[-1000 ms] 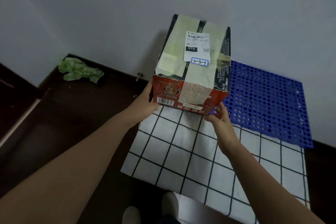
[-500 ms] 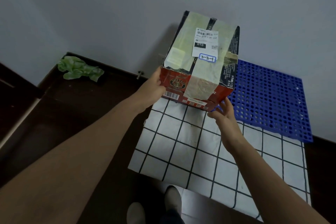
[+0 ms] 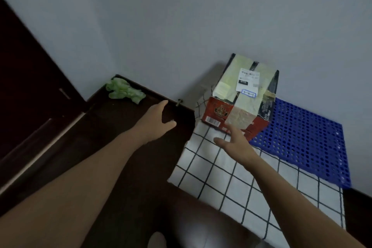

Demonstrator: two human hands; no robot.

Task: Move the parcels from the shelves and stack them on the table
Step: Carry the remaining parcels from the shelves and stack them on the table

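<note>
A taped red and black parcel [image 3: 241,98] with a white shipping label stands on the table [image 3: 221,177] at its far end, against the wall; it rests partly on the checked cloth and partly on a blue perforated mat [image 3: 302,143]. My left hand [image 3: 159,121] hovers to the left of the parcel, fingers spread, holding nothing. My right hand [image 3: 233,143] is just in front of the parcel's near face, fingers straight, apart from it or barely touching.
A crumpled green bag [image 3: 124,91] lies on the dark floor in the corner at the left. A dark wooden door or panel [image 3: 26,90] runs along the left side. A grey wall [image 3: 181,26] stands behind the table. A shoe [image 3: 157,240] shows at the bottom.
The parcel was held in both hands above the table; now it stands on the table by the wall, and both hands have let go and drawn back.
</note>
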